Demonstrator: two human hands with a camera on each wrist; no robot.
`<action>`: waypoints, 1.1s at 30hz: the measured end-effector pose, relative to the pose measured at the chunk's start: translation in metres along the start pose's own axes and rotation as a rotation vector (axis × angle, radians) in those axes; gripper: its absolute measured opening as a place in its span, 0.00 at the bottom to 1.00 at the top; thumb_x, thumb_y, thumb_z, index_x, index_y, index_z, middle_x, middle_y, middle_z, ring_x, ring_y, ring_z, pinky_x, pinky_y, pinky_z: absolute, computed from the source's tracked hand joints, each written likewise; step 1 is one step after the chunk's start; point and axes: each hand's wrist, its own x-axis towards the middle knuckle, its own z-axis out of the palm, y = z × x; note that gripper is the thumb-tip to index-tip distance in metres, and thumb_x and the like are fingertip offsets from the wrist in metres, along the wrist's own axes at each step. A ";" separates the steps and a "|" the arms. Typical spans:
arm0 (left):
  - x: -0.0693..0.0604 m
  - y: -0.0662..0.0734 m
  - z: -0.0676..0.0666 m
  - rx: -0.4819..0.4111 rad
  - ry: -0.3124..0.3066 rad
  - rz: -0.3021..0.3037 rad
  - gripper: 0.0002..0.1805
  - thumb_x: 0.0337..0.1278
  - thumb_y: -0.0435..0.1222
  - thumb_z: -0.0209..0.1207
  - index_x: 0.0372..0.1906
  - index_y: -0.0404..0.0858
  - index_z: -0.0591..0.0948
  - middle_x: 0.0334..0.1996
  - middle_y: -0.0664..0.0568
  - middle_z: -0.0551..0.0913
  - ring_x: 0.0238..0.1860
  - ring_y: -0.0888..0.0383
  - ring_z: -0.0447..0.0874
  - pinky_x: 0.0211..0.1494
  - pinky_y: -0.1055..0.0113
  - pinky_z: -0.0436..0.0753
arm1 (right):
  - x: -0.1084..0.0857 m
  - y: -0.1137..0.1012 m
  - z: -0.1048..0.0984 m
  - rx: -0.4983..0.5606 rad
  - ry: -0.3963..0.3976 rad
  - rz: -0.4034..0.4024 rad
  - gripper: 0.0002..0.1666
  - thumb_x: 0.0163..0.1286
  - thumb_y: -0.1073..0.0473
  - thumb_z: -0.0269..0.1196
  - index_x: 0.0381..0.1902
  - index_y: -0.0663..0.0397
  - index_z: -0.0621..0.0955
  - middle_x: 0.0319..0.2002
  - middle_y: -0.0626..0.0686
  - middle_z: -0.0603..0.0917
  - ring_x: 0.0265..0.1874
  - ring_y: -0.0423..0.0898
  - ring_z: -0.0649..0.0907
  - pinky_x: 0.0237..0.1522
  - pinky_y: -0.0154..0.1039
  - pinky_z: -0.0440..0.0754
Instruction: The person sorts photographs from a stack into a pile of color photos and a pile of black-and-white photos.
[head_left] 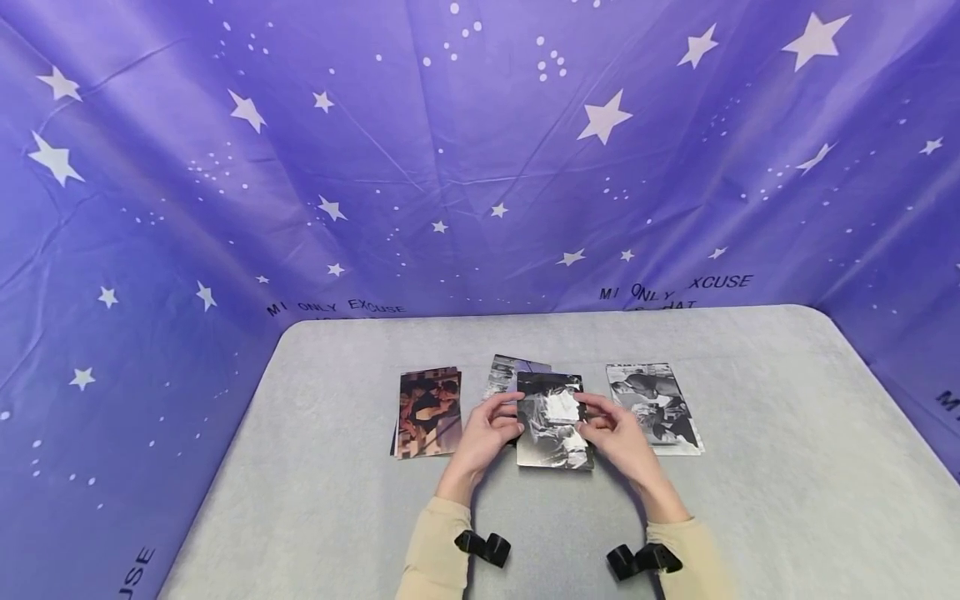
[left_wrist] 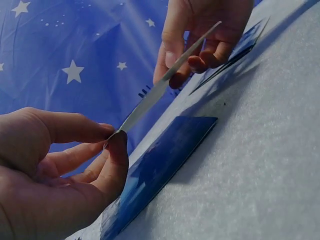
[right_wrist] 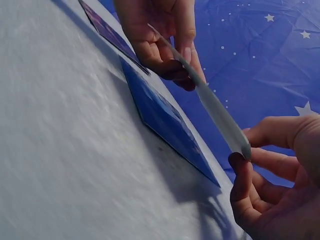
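the photo [head_left: 553, 437] is held up over the surface [head_left: 330, 392], midway between the two hands and tilted, with the middle stack [head_left: 504, 373] partly behind and below it. it looks light and thin, seen almost edge-on from both wrists, and springy rather than limp: it bows a little between the grips. the white glare on its face suggests a glossy coat, likely slippery and quick to take fingerprints; a hard squeeze could crease it. the side edges are the place to hold it, and that is where the left hand [head_left: 486, 429] and right hand [head_left: 618, 433] each pinch it, thumb against fingertips, leaving most of the face untouched.

the left stack [head_left: 429, 414] lies just beside the left hand, its edges slightly fanned; the right stack [head_left: 652, 408] lies near the right hand, partly behind it. sideways room at this height is therefore tight. the surface runs on well past both outer stacks, and towards the person between the forearms. its far edge meets the cloth [head_left: 450, 142].
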 end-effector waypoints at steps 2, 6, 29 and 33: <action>0.003 0.000 0.003 0.004 -0.004 -0.002 0.27 0.49 0.18 0.57 0.59 0.25 0.73 0.41 0.45 0.76 0.36 0.61 0.79 0.41 0.72 0.77 | 0.001 -0.002 -0.006 -0.015 -0.038 -0.010 0.30 0.57 0.74 0.65 0.60 0.69 0.74 0.37 0.62 0.78 0.24 0.37 0.73 0.24 0.28 0.72; 0.007 0.000 0.007 0.037 -0.013 0.000 0.26 0.48 0.18 0.58 0.57 0.24 0.74 0.41 0.44 0.76 0.36 0.61 0.79 0.40 0.71 0.78 | 0.003 -0.005 -0.017 -0.028 -0.107 -0.031 0.33 0.56 0.73 0.66 0.62 0.70 0.72 0.22 0.52 0.75 0.15 0.36 0.67 0.16 0.27 0.64; 0.018 0.011 0.054 0.128 -0.076 0.101 0.22 0.42 0.13 0.58 0.49 0.19 0.75 0.35 0.28 0.78 0.29 0.60 0.77 0.32 0.78 0.76 | -0.005 0.003 -0.060 -0.255 -0.022 -0.056 0.31 0.57 0.69 0.68 0.60 0.66 0.75 0.20 0.49 0.73 0.17 0.36 0.68 0.18 0.31 0.67; 0.020 0.014 0.067 0.169 -0.070 0.100 0.22 0.41 0.14 0.59 0.48 0.19 0.76 0.35 0.27 0.78 0.29 0.58 0.78 0.32 0.78 0.76 | -0.006 0.002 -0.073 -0.287 -0.015 -0.045 0.31 0.58 0.68 0.67 0.61 0.67 0.74 0.21 0.50 0.73 0.18 0.37 0.69 0.18 0.31 0.68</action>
